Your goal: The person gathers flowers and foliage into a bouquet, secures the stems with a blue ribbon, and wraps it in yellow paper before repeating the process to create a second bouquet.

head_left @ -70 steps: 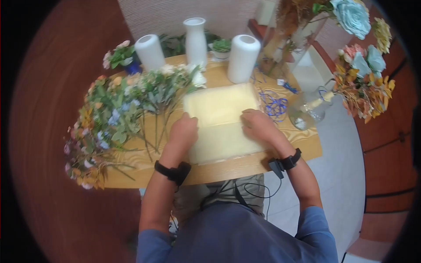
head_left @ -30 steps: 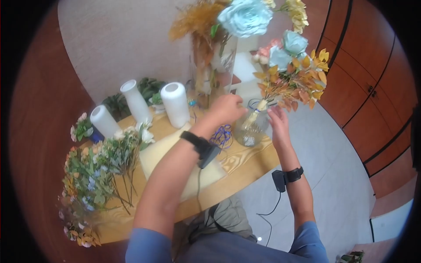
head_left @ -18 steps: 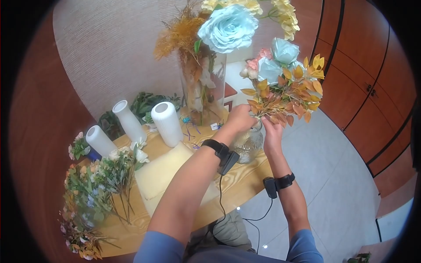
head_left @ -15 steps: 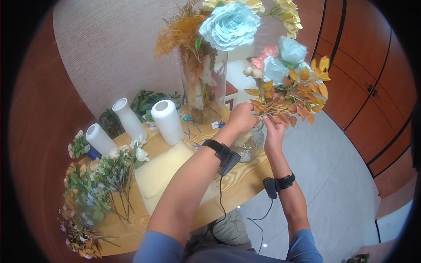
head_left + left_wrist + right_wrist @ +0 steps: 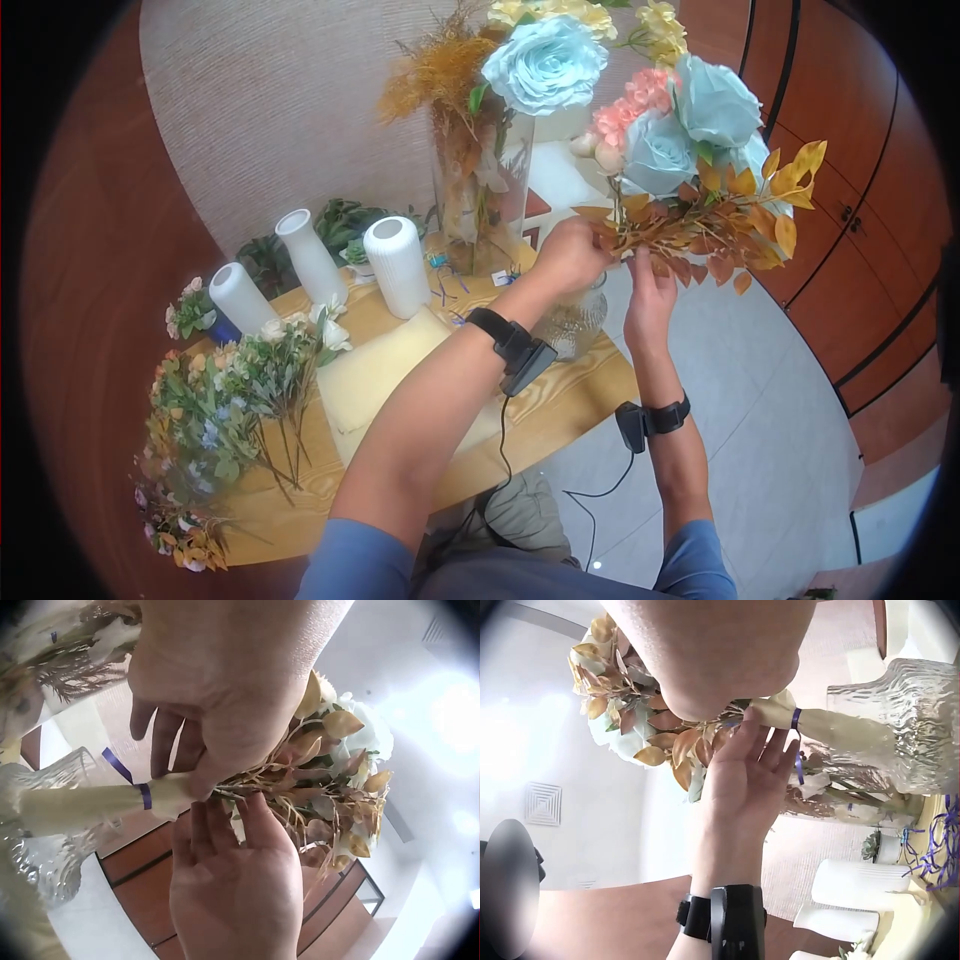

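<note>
Both hands meet at the neck of a bouquet of artificial flowers, with pale blue roses (image 5: 718, 100), pink blossoms (image 5: 648, 92) and orange-brown leaves (image 5: 715, 225). Cream wrapping (image 5: 75, 810) covers its stems, tied by a thin purple-blue ribbon (image 5: 146, 796). My left hand (image 5: 575, 255) grips the top of the wrapping, thumb across it and fingers behind. From the other side my right hand (image 5: 652, 300) holds the stems just below the leaves, thumb in front. The wrapped stems reach down into a textured clear glass vase (image 5: 580, 325) below.
White vases (image 5: 398, 268) stand along the wooden table's (image 5: 560, 395) back. A tall glass vase (image 5: 480, 190) with a large arrangement is behind my hands. Loose flower stems (image 5: 220, 410) lie at left, beside cream sheets (image 5: 375, 375). Tangled purple-blue ribbon (image 5: 945, 840) lies near the glass vase.
My hands have left the cream sheets and reached right to the bouquet. They have taken hold of it, and in the last half second it has shifted up and right in view.
</note>
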Available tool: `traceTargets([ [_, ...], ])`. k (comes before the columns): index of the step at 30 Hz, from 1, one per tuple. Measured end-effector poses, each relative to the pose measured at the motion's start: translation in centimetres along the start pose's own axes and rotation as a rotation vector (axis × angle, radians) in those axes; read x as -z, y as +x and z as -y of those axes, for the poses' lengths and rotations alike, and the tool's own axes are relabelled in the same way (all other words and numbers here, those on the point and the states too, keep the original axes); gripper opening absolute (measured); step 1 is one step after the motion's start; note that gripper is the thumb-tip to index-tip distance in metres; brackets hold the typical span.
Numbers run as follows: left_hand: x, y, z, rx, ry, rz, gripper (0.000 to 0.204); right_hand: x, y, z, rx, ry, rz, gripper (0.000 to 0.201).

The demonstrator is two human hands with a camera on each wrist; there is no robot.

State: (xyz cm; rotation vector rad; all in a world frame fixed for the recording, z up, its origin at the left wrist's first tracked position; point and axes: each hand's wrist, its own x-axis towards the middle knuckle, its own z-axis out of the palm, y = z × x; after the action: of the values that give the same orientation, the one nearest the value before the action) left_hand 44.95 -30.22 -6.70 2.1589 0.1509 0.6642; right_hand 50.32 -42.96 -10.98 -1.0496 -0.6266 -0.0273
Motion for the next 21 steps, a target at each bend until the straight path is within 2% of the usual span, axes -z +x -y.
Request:
traceTargets([
  [2,-0.2,-0.1,-0.8,0.008,-0.043,0.001,0.021,-0.3,-0.3,1.9,0.020,-0.002,0.020,0.033],
  [5,0.3,0.2,-2.4,-0.156,-0.227,-0.071,0.018,-0.7,-0.5,5.2,0.062,-0.032,0.056,0.035],
  [6,0.8,-0.5,-3.9,-0.168,-0.226,-0.067,0.018,-0.9,-0.7,6.5,0.080,-0.069,0.071,0.036],
  [8,2.2,-1.8,-6.7,-0.306,-0.223,-0.101,0.021,-1.7,-1.1,8.5,0.158,-0.046,0.061,0.033],
  [13,4.9,-3.4,-10.4,-0.313,-0.201,-0.147,0.024,-3.6,-1.2,12.0,0.332,-0.115,0.077,0.032],
  [16,6.7,-4.3,-11.7,-0.395,-0.149,-0.202,0.023,-4.9,-1.3,14.2,0.366,-0.129,0.155,0.031],
  [18,8.0,-5.8,-12.4,-0.406,-0.247,-0.257,0.022,-6.2,-1.8,15.8,0.410,-0.140,0.243,0.030],
  [19,8.7,-6.6,-12.5,-0.406,-0.242,-0.267,0.022,-6.9,-2.4,16.7,0.412,-0.134,0.253,0.030],
  [21,10.6,-8.2,-12.5,-0.390,-0.256,-0.329,0.020,-8.5,-3.6,18.1,0.306,-0.220,0.355,0.029],
])
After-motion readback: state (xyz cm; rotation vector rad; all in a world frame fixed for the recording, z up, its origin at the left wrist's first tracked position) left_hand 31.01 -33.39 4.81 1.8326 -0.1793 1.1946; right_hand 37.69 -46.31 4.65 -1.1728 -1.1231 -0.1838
